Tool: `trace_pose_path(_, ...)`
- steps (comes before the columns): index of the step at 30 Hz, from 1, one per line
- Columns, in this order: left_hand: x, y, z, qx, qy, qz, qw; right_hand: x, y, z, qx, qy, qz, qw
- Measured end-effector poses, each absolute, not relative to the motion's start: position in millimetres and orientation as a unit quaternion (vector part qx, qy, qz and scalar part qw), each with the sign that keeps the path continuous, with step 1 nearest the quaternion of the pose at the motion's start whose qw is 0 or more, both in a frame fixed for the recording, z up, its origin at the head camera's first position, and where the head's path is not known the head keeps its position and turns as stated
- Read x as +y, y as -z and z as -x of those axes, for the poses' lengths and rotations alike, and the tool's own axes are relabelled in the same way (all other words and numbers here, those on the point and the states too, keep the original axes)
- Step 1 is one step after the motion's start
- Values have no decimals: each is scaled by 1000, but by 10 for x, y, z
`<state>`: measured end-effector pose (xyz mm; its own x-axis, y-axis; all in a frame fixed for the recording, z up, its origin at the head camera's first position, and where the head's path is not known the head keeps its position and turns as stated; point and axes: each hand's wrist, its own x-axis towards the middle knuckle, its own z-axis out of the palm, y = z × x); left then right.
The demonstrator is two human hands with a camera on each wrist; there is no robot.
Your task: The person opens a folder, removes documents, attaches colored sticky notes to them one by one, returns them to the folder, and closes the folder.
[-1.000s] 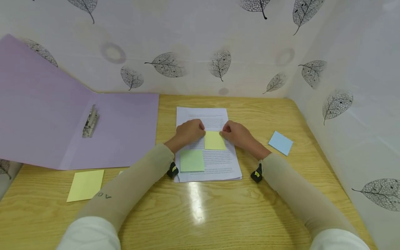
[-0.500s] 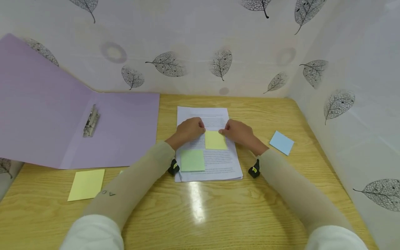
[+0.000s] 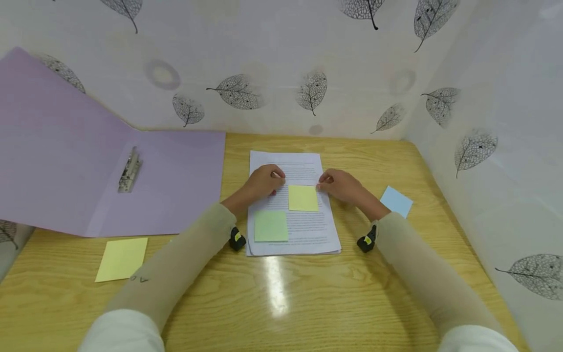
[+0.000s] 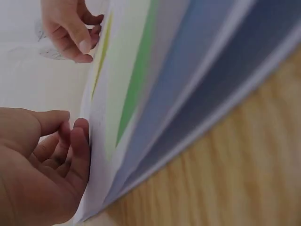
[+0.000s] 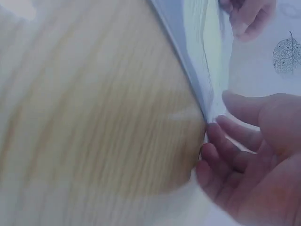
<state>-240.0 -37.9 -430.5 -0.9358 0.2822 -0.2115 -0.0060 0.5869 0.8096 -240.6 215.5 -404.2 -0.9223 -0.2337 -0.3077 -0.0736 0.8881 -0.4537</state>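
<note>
Yellow note (image 3: 302,198) mid-frame on printed pages (image 3: 308,232), up-right of green note (image 3: 270,226), probably offset to avoid overlap. Left hand (image 3: 264,181) and right hand (image 3: 342,186) flank its top corners, likely for even control; fingers loosely curled, holding nothing.

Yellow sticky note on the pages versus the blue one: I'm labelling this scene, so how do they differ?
The yellow sticky note lies on printed pages, the blue sticky note on the table. The yellow one sits roughly square to the pages; the blue one is turned askew. Both are four-sided.
</note>
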Motion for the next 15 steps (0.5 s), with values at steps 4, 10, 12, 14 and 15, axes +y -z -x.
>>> trace_pose_path(4,-467,4255,2332,842,-500,-95,180,2261,4090,2498,950,239,125,155)
trace_pose_path(10,-530,4164,1987,827,-507,-157,186,2387,4153,2621,950,214,186,133)
trace_pose_path(12,-527,4157,1822,820,-510,-179,189,2398,4157,2645,950,194,205,134)
trace_pose_path(14,-513,4167,1661,809,-517,-200,198,2407,4158,2662,951,170,221,132)
trace_pose_path(15,-502,4172,1585,802,-521,-208,205,2410,4154,2665,952,159,225,131)
